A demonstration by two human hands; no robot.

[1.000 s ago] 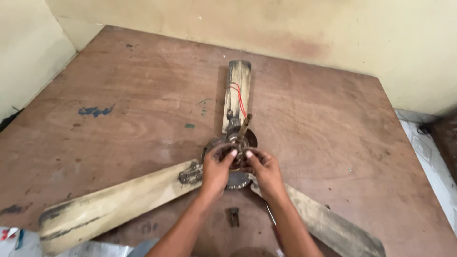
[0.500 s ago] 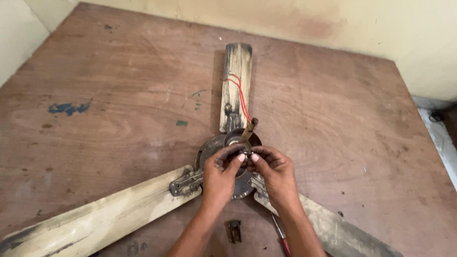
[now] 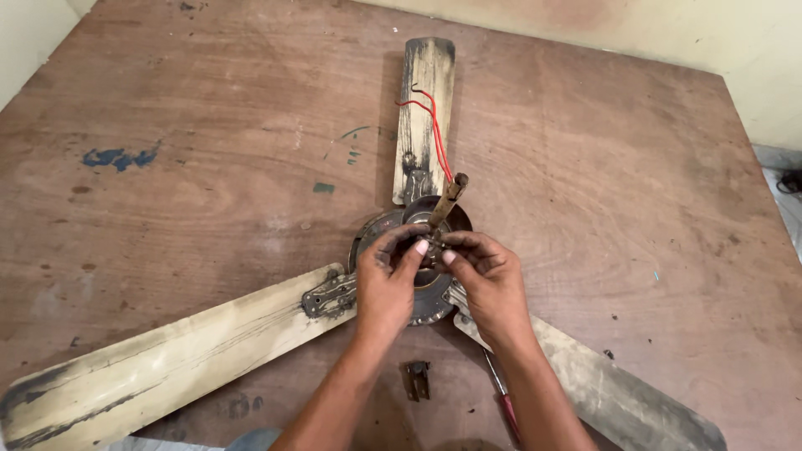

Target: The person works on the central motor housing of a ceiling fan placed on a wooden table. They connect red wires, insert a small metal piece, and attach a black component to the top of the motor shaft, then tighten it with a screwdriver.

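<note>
Centrally on the brown wooden tabletop (image 3: 209, 150) lay an old ceiling fan (image 3: 418, 250), its round, grimy motor hub just under the person's fingertips. Three worn, cream-coloured blades spread from it: one blade (image 3: 424, 108) pointed away from the person, one (image 3: 167, 367) ran toward the lower left, and one (image 3: 601, 384) toward the lower right, partly hidden by the right forearm. A short rusty rod (image 3: 447, 200) stood tilted out of the hub's middle, with thin red wires (image 3: 433, 125) trailing from it over the far blade.

Both hands met at the base of that rod. The left hand (image 3: 386, 280) had its grip nearly closed, fingers curled and pinched on a small part at the hub's centre; the right hand (image 3: 489, 276) pinched in from the other side, fingertips touching the same spot. What exactly they held was too small to tell.

Near the person's forearms, a small dark metal bracket (image 3: 415, 380) lay on the wood, and a red-handled screwdriver (image 3: 504, 401) lay just beside the right wrist.
</note>
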